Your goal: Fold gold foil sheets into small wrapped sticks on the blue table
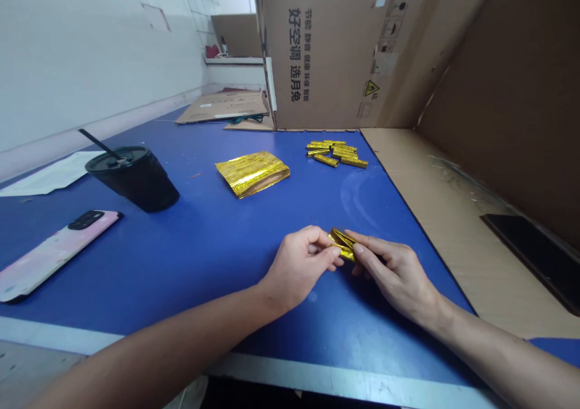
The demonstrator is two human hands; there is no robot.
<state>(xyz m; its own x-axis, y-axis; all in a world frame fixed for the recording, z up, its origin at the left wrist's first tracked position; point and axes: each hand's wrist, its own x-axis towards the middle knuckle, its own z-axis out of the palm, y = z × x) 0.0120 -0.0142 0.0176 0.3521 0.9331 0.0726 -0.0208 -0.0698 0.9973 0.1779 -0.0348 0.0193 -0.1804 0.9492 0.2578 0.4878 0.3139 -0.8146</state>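
Between both hands, just above the blue table, is a partly folded piece of shiny gold foil paper [343,252], with a gap open along its middle. My left hand [304,264] pinches its left end between thumb and fingers. At the right end, my right hand [393,270] grips it with the thumb on the near side. A stack of flat gold foil paper [254,172] lies beyond my left hand. Farther back to the right is a loose pile of several narrow folded gold strips [341,149].
A black cup [136,179] with a straw stands at left, near a phone in a pink case [54,252] and a white sheet [49,173]. Large cardboard panels [330,52] rise at the back and right. A dark flat object [532,258] rests on cardboard at right.
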